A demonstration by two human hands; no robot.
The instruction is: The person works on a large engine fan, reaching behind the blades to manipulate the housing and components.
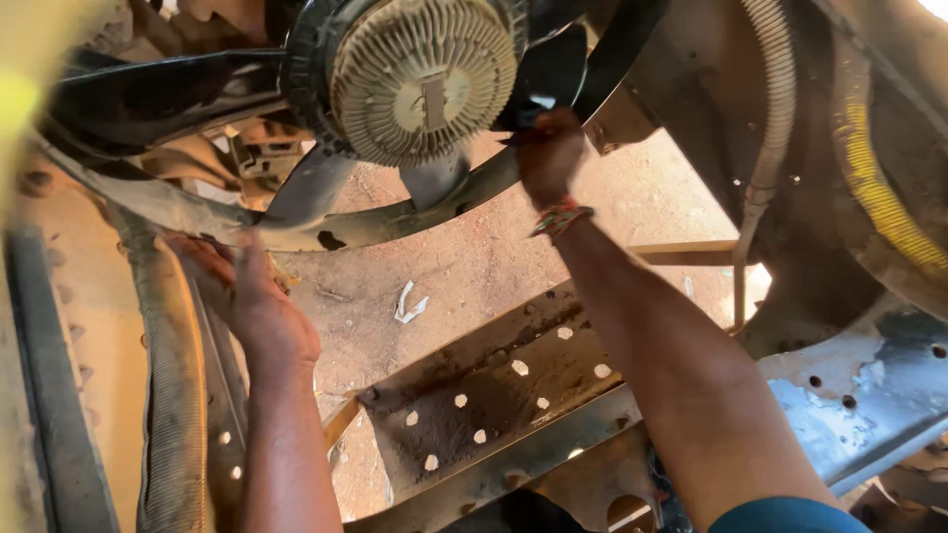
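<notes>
A finned fan clutch (423,77) sits at the far centre of the view, in the middle of a fan whose blades (158,99) spread out to the left, right and near side. A ring shroud (296,232) curves beneath the blades. The left hand (252,296) rests on the ring's near-left stretch; the right hand (549,153) grips the ring to the right of the clutch. A corrugated hose (173,395) runs down the left side, just left of the left forearm. A second ribbed hose (775,109) hangs at the far right. A perforated crossmember (474,395) lies between the two forearms, with a holed bracket (869,385) at the near right. Ground (474,266) lies below, a scrap (410,304) on it.
</notes>
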